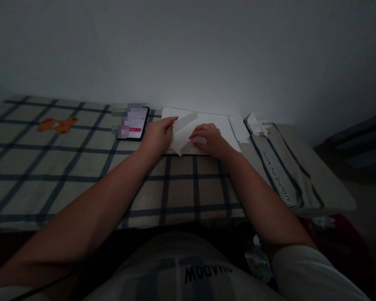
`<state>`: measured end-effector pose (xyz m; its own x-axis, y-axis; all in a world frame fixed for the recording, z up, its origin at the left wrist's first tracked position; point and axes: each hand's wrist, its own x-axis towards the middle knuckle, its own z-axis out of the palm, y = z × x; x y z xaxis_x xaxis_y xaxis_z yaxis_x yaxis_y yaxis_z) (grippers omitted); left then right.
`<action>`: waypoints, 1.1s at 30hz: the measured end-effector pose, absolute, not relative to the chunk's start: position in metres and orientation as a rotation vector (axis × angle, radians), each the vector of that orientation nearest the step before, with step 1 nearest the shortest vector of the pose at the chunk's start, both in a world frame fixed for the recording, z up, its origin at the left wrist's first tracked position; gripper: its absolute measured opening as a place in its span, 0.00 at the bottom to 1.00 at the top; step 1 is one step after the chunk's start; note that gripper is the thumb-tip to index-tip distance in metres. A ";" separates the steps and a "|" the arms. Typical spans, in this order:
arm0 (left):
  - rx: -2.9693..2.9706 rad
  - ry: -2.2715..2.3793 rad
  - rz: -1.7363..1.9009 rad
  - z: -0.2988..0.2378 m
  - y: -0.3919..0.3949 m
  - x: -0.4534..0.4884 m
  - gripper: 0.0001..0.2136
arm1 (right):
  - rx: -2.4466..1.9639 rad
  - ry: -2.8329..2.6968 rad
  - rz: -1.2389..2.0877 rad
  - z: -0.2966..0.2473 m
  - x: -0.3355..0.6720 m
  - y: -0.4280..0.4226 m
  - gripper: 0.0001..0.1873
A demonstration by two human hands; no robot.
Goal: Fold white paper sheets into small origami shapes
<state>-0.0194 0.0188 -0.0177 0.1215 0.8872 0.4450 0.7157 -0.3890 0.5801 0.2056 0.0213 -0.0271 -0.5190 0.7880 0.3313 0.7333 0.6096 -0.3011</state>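
Note:
A folded white paper (184, 129) lies on a larger white sheet (219, 123) at the far edge of a checked bedsheet (81, 167). My left hand (158, 136) rests at the paper's left side, fingers extended onto the fold. To the right, my right hand (208, 138) presses down on the paper with its fingers curled and flat against it. One flap of the paper stands up between the two hands.
A lit phone (134, 122) lies left of the papers. Loose paper scraps (253, 123) sit to the right near the wall. An orange bear print (58, 124) marks the sheet at the left. A red item (341, 238) shows low on the right.

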 end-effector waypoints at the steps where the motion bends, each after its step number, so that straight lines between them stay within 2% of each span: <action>1: 2.147 1.588 1.174 -0.018 0.020 -0.020 0.20 | -1.219 -2.386 0.155 -0.025 0.205 0.021 0.09; 4: 2.025 1.565 1.322 -0.021 0.025 -0.023 0.19 | -1.254 -2.319 0.089 -0.023 0.207 0.022 0.06; 10: 1.551 1.480 1.540 -0.032 0.043 -0.024 0.19 | -1.329 -2.219 -0.043 -0.024 0.215 0.027 0.06; 12: 1.400 1.447 1.558 -0.034 0.046 -0.023 0.19 | -1.306 -2.237 -0.054 -0.025 0.216 0.026 0.10; 15: 1.247 1.420 1.565 -0.035 0.046 -0.020 0.22 | -1.293 -2.294 -0.054 -0.027 0.212 0.023 0.23; 17: 1.210 1.401 1.570 -0.034 0.045 -0.018 0.23 | -1.281 -2.313 -0.048 -0.028 0.209 0.022 0.26; 23: 1.143 1.329 1.538 -0.033 0.040 -0.018 0.24 | -1.195 -2.261 0.011 -0.026 0.208 0.027 0.14; 28: 1.175 1.384 1.529 -0.033 0.045 -0.020 0.26 | -1.218 -2.178 0.029 -0.019 0.211 0.027 0.19; 33: 1.418 1.538 1.478 -0.034 0.047 -0.024 0.31 | -1.244 -2.121 -0.022 -0.018 0.218 0.032 0.18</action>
